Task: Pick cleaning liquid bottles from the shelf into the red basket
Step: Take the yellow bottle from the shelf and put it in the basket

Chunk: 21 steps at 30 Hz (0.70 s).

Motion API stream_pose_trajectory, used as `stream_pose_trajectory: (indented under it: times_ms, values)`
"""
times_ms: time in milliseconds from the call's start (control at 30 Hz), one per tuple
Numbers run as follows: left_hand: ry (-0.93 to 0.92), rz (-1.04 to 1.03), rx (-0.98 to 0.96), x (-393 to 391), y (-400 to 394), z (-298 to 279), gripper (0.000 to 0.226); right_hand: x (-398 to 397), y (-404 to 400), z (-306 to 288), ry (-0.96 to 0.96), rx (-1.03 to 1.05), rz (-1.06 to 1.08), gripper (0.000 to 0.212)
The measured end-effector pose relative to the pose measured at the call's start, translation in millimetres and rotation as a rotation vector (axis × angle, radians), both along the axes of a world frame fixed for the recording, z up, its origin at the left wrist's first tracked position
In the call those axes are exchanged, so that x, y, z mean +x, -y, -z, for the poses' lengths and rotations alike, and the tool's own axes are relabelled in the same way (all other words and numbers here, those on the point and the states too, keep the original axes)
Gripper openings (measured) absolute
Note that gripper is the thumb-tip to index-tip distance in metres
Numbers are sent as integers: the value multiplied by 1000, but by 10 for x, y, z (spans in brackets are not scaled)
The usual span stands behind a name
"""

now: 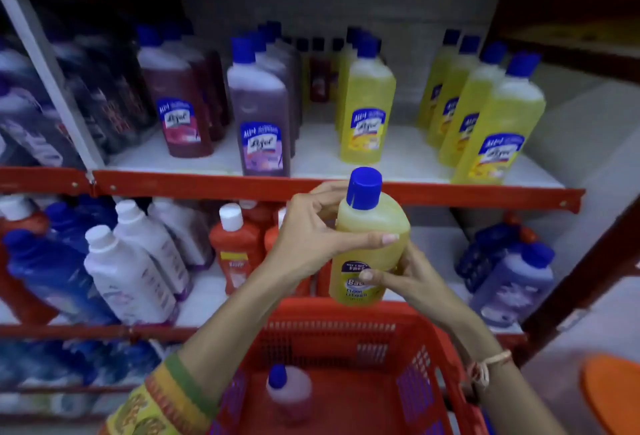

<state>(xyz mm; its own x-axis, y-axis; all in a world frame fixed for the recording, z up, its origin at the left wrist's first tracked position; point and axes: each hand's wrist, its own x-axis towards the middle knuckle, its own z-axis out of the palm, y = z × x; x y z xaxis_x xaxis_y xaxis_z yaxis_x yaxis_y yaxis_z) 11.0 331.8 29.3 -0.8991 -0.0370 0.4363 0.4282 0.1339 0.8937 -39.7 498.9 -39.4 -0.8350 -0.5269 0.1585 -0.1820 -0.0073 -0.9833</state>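
Both hands' fingers [382, 238] pinch the yellow bottle [369, 247], upright above the red basket [346, 310].

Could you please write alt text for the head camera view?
Both hands, left hand and right hand, hold a yellow bottle upright above a red basket containing one pink bottle. Behind stand shelves of cleaning bottles.
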Motion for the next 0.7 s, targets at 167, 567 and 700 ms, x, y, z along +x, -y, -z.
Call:
stream_pose_trajectory:
  times_ms: [167, 567, 700]
  values:
    - [115, 17, -37, 31, -82, 658, 45, 144, -211, 483, 86, 148, 8, 64]
    - [505, 2, -92, 359, -333, 2573, 60, 442, -510, 2143, 190, 510, 87, 61]
    - [676, 10, -59, 460, -351, 2973, 57, 531, -508, 2476, 202, 652, 128, 58]
